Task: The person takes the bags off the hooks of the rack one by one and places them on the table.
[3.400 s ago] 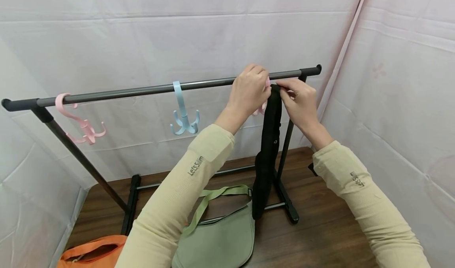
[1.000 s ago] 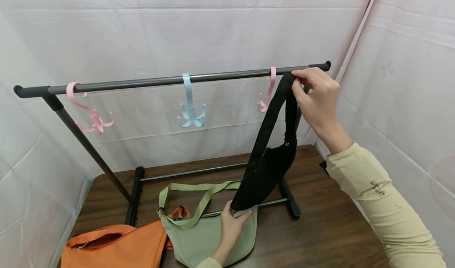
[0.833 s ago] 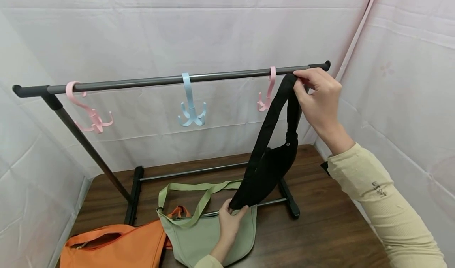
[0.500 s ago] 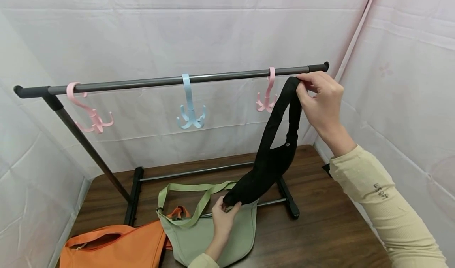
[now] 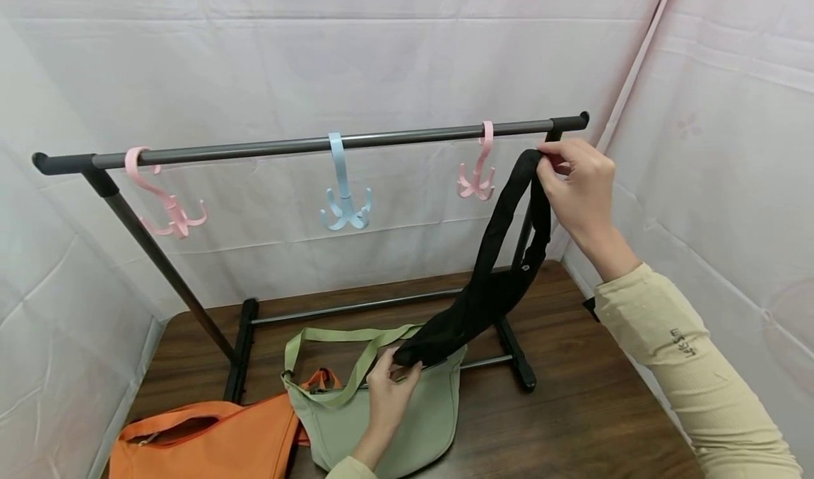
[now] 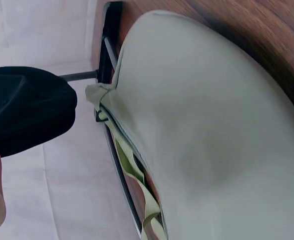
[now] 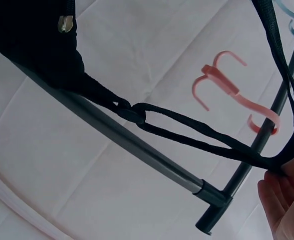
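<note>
A black shoulder bag [image 5: 486, 299] hangs slantwise between my two hands, in front of the rack's right leg. My right hand [image 5: 581, 186] pinches the top of its strap [image 5: 509, 200], just under the rail. Down at the bag's lower left end, my left hand [image 5: 389, 398] holds the tip between thumb and fingers. In the right wrist view the strap [image 7: 196, 122] runs through a ring beside the bag's zipper pull [image 7: 65, 23]. A pink four-prong hook [image 5: 477, 175] hangs on the rail left of the strap, with nothing on it.
The rack's rail [image 5: 407, 138] also carries a blue hook [image 5: 345, 203] and another pink hook [image 5: 173, 210]. A sage green bag [image 5: 375, 422] and an orange bag [image 5: 210, 444] lie on the wooden table [image 5: 572, 408]. White curtains [image 5: 254, 62] enclose the back and sides.
My left hand has left the right pink hook and moved down to the bag's lower end, drawing it leftward. My right hand has shifted right with the strap and lowered slightly.
</note>
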A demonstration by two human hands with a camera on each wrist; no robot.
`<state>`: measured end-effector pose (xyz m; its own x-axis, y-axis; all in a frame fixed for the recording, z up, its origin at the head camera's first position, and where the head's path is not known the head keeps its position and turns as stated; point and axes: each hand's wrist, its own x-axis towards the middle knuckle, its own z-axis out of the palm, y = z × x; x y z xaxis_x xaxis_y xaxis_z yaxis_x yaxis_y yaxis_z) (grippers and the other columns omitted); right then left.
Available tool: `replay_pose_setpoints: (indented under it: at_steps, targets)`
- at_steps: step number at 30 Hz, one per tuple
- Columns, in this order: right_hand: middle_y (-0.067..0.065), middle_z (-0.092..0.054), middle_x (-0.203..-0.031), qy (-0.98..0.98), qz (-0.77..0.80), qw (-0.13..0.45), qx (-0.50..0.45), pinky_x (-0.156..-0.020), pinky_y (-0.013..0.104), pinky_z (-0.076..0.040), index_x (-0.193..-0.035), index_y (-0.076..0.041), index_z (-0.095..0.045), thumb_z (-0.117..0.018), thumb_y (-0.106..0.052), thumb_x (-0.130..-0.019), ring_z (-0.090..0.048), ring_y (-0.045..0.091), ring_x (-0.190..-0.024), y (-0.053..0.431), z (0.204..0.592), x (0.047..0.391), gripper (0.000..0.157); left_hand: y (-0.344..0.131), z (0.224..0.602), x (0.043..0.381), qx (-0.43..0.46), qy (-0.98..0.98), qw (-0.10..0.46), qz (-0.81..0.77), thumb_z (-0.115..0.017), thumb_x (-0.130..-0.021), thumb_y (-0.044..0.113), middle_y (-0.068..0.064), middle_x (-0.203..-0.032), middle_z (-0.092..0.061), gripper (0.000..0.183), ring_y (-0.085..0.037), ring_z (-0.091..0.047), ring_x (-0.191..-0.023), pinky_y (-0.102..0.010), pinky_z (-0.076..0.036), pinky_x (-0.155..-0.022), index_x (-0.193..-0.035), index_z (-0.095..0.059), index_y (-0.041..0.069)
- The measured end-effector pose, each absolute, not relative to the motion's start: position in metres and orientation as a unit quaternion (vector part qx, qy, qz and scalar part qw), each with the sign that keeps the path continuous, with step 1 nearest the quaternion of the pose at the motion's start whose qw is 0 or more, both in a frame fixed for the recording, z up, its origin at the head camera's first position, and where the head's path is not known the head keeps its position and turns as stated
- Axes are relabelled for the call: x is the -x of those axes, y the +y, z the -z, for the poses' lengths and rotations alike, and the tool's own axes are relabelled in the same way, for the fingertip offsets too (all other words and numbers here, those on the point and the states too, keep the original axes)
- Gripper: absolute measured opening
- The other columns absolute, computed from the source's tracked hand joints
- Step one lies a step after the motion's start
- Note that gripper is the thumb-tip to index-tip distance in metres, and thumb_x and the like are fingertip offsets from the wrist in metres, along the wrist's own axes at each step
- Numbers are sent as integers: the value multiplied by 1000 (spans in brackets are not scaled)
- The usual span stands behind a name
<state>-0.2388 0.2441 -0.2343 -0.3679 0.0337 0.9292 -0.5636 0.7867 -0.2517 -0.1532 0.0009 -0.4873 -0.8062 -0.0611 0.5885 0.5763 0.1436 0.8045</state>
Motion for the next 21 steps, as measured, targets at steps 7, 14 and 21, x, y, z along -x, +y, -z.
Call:
replay_pose_setpoints:
  at_steps: [7, 14, 21]
  targets:
    - [15, -67, -79, -809, -265, 506, -142, -64, -2, -36, -85, 3, -71, -54, 2, -81, -60, 20, -66, 251, 241, 245, 18, -8, 489, 150, 203, -725, 282, 594, -69, -67, -15, -15, -83, -63, 28, -20, -64, -69, -24, -55, -59, -92, -61, -3]
    - [13, -66, -76, -838, -229, 478, -128, -63, 8, -40, -85, 2, -70, -56, -1, -81, -59, 20, -67, 258, 256, 253, 16, -12, 490, 145, 202, -734, 289, 580, -70, -65, -16, -12, -78, -62, 28, -18, -64, -69, -24, -55, -58, -86, -60, -1]
    - [15, -66, -78, -870, -201, 432, -127, -62, 37, -50, -88, 3, -69, -56, -2, -83, -60, 24, -68, 260, 270, 256, 15, -13, 489, 140, 184, -742, 269, 586, -70, -66, -15, -9, -78, -62, 26, -16, -64, -71, -25, -55, -59, -85, -60, 0]
